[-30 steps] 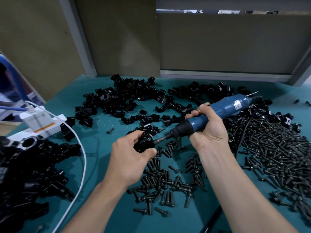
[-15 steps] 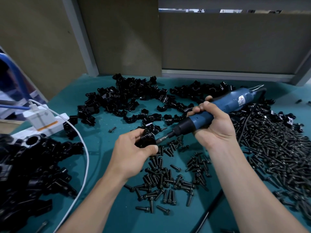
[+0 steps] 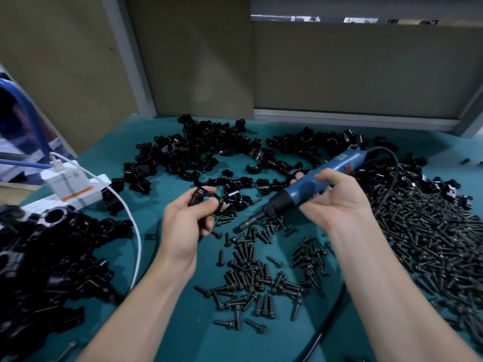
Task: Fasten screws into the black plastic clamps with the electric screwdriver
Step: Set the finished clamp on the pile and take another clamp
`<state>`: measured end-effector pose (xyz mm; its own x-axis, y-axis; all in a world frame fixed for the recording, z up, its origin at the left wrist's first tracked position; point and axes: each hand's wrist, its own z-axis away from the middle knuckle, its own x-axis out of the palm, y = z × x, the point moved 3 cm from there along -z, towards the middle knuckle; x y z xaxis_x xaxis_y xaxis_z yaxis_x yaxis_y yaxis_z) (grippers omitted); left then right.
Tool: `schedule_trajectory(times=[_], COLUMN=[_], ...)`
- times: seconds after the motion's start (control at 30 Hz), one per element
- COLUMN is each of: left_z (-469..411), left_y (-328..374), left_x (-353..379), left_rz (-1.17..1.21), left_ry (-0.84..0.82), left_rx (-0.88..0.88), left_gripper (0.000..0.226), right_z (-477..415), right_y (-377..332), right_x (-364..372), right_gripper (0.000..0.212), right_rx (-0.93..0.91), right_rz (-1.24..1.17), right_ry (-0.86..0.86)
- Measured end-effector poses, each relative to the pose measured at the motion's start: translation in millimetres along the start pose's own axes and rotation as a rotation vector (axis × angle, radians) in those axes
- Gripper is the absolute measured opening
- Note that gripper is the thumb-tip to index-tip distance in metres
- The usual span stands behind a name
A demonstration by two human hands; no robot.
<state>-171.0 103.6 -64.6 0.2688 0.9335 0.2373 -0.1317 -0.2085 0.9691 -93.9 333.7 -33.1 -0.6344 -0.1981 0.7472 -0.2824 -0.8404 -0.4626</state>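
Lower left: assembled clamps heap (image 3: 47, 257), seemingly done | upper centre: loose clamps (image 3: 193, 155) waiting | centre: left hand (image 3: 187, 223) pinches one clamp (image 3: 201, 198) | right hand (image 3: 337, 205) wraps electric screwdriver (image 3: 308, 186), bit (image 3: 247, 223) clear of clamp | right: screws heap (image 3: 431, 244), much remains.

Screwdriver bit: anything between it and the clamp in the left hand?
No object sits in the gap between the bit of the electric screwdriver and the clamp. Loose screws lie on the mat below it. Fingers of the left hand wrap the clamp; whether they cover its screw hole cannot be told.
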Motion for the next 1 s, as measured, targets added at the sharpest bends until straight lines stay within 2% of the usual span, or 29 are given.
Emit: schedule_trajectory(times=[0.07, 0.33, 0.5, 0.6, 0.67, 0.77, 0.9, 1.0], left_z=[2, 7, 8, 8, 7, 5, 6, 11], left_y=[0, 2, 2, 1, 0, 2, -3, -3], left_x=[1, 7, 10, 12, 13, 13, 14, 15], left_rz=[0.022, 0.122, 0.171, 0.152, 0.084, -0.036, -0.112, -0.221], left_ry=[0.023, 0.005, -0.057, -0.097, -0.085, -0.050, -0.130, -0.119], left_rx=[0.035, 0.026, 0.043, 0.070, 0.133, 0.243, 0.236, 0.259], left_gripper=[0.019, 0.042, 0.041, 0.033, 0.029, 0.051, 0.089, 0.095], right_z=[2, 10, 31, 45, 51, 51, 45, 43], right_y=[3, -13, -7, 23, 56, 97, 112, 113], right_x=[0, -2, 15, 27, 33, 32, 22, 16], right_gripper=[0.063, 0.066, 0.026, 0.015, 0.018, 0.034, 0.041, 0.037], right_rx=[0.019, 0.066, -0.042, -0.099, -0.113, -0.177, -0.320, -0.383], right_rz=[0.006, 0.286, 0.477, 0.716, 0.913, 0.954, 1.007, 0.977], right_ry=[0.029, 0.139, 0.050, -0.095, -0.178, -0.226, -0.214, -0.171])
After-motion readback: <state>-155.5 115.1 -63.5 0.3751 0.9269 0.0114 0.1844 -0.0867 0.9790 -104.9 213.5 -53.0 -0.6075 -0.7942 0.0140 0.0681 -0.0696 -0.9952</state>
